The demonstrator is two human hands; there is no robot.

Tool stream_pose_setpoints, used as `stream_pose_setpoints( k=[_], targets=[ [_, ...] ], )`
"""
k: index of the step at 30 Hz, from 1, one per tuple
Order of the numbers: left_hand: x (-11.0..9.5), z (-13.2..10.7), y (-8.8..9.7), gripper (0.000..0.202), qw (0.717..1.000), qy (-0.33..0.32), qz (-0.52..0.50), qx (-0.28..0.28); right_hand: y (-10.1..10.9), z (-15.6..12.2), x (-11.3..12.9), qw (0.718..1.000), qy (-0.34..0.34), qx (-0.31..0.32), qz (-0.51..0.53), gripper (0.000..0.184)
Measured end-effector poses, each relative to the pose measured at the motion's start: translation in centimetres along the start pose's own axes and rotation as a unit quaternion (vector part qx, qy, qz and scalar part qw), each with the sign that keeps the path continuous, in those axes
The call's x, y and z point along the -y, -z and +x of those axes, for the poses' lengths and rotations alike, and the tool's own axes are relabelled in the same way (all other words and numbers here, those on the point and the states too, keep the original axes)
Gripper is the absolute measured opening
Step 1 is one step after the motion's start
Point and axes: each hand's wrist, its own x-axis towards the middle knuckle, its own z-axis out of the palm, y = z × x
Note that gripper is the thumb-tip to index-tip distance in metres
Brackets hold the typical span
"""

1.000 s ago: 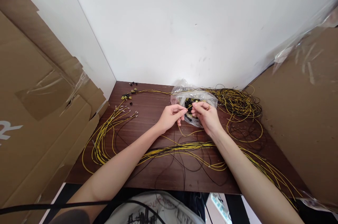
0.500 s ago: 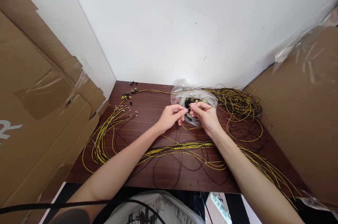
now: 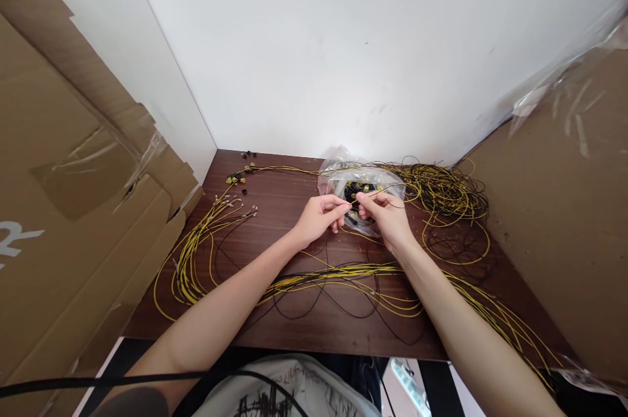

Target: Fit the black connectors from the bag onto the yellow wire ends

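My left hand (image 3: 318,215) and my right hand (image 3: 387,214) meet over the middle of a dark wooden table (image 3: 275,220), fingers pinched together. Between the fingertips they hold a thin yellow wire (image 3: 363,198); a small part may sit at its end, too small to name. Just behind the hands lies a clear plastic bag (image 3: 363,178) with small black and yellow parts inside. A long bundle of yellow and black wires (image 3: 343,276) runs across the table under my forearms.
A tangled heap of yellow and black wires (image 3: 444,191) lies at the back right. Another yellow wire bundle (image 3: 196,240) with metal ends curves along the left. Small black parts (image 3: 248,156) sit near the back wall. Cardboard sheets (image 3: 73,194) lean on both sides.
The loose loop of yellow wire hanging below my hands has been drawn up and shortened. The hands stay in nearly the same place, the right hand shifted slightly.
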Motion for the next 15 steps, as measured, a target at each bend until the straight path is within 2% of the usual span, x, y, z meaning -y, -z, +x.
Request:
stream_pose_setpoints(
  k=[2, 4, 7, 10, 12, 15],
  targets=[
    [0.07, 0.03, -0.01, 0.033, 1.0, 0.002, 0.003, 0.0, 0.22, 0.15, 0.18, 0.999, 0.006, -0.041, 0.025, 0.028],
    [0.03, 0.0, -0.01, 0.034, 1.0, 0.003, 0.006, -0.002, 0.38, 0.24, 0.28, 0.998, -0.001, -0.047, 0.04, 0.028],
    [-0.19, -0.1, -0.02, 0.033, 1.0, 0.001, 0.006, -0.005, 0.33, 0.14, 0.23, 0.999, -0.033, 0.017, 0.026, 0.028],
    [-0.36, -0.15, -0.04, 0.032, 1.0, 0.001, 0.004, -0.003, 0.1, -0.08, 0.13, 0.996, -0.033, 0.078, -0.014, 0.028],
    [-0.31, -0.1, -0.05, 0.032, 1.0, 0.002, 0.002, -0.001, 0.03, -0.14, 0.18, 0.997, -0.022, 0.066, -0.026, 0.027],
    [-0.06, 0.05, 0.0, 0.033, 1.0, 0.003, -0.001, 0.0, 0.11, -0.08, 0.3, 1.0, -0.006, 0.011, -0.006, 0.025]
  ],
)
